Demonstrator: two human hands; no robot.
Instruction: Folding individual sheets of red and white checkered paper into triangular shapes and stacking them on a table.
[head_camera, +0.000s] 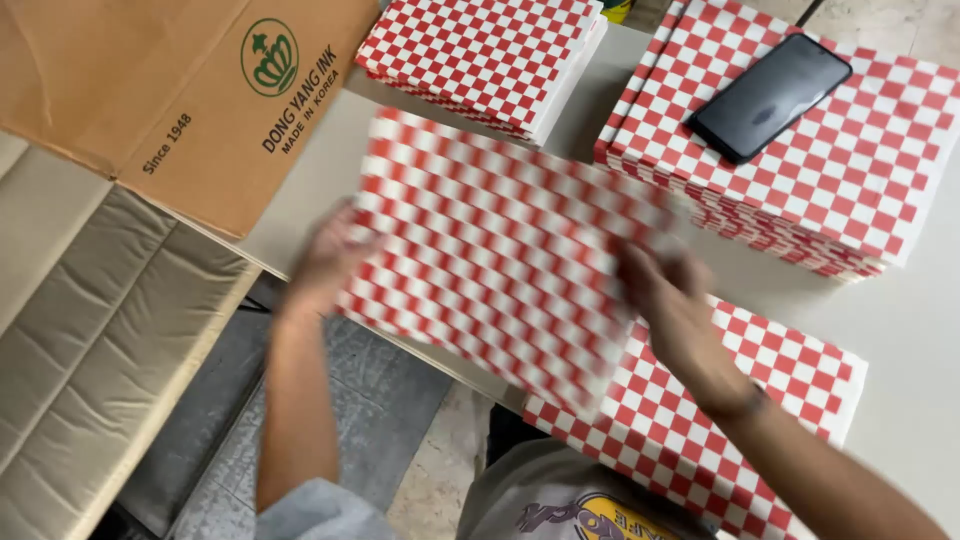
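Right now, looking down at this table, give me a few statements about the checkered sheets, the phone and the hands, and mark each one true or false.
1. Both hands hold the blurred red-and-white checkered sheet, the left hand at one edge and the right hand at the other. True.
2. The black phone lies on the cardboard box. False: it rests on the tall stack of checkered sheets at upper right.
3. Another stack of checkered sheets sits at the table's far edge. True.
4. The phone's screen is lit. False: it is dark.
5. The table holds only one stack. False: besides those two, a low stack lies under the right forearm.
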